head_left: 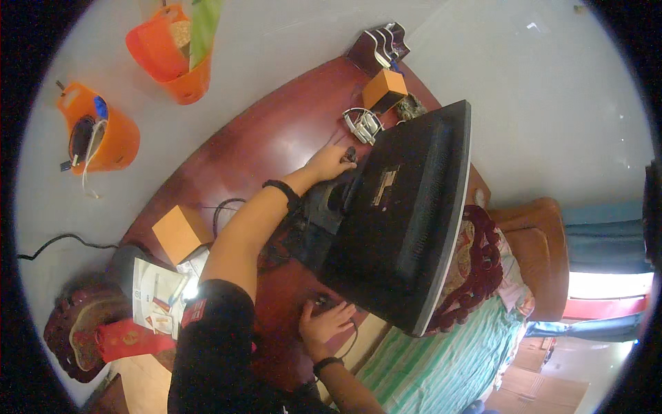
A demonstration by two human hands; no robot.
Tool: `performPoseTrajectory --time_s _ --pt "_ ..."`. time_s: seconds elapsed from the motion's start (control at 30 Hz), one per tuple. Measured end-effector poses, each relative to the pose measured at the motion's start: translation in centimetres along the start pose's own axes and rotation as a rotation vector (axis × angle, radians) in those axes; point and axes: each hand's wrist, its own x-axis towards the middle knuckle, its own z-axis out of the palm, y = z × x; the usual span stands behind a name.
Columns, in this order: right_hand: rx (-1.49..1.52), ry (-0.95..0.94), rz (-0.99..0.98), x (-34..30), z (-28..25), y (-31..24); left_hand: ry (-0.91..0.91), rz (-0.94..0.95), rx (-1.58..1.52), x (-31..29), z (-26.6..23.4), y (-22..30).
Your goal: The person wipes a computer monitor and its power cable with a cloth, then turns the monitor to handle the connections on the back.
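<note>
A large black monitor [407, 214] stands with its back in view, on a dark stand [321, 221] over a reddish-brown table. My left hand [327, 164] reaches across the table behind the monitor. Its fingers are closed around a small dark object [349, 155] whose kind I cannot make out. My right hand [327, 326] is low at the table edge below the monitor, fingers spread apart. Close to its fingertips is a small dark thing [321, 301], partly hidden. Black bands circle both wrists.
Near my left hand lie a silver-white item [363, 125] and an orange-brown box [384, 90]. A similar box [181, 233] and a printed leaflet [158, 297] sit at the left. Black cables [224, 210] run behind the left arm. Orange baskets [103, 134] hang on the wall.
</note>
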Motion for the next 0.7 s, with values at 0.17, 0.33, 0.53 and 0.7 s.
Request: performPoseTrajectory --time_s 0.17,0.33,0.53,0.7 --pt "-0.029 0.078 -0.063 -0.6 0.4 0.5 0.000 -0.054 0.014 -1.3 -1.6 1.0" --pt "-0.039 0.136 -0.077 -0.1 1.2 0.4 0.353 -0.345 -0.246 -6.5 -2.9 4.1" --pt "0.009 0.207 -0.050 -0.2 1.8 0.7 0.444 -0.407 0.011 -23.9 -4.0 15.3" --pt "0.030 0.235 -0.050 0.1 1.6 0.5 0.270 -0.386 0.443 -32.5 -1.6 12.3"
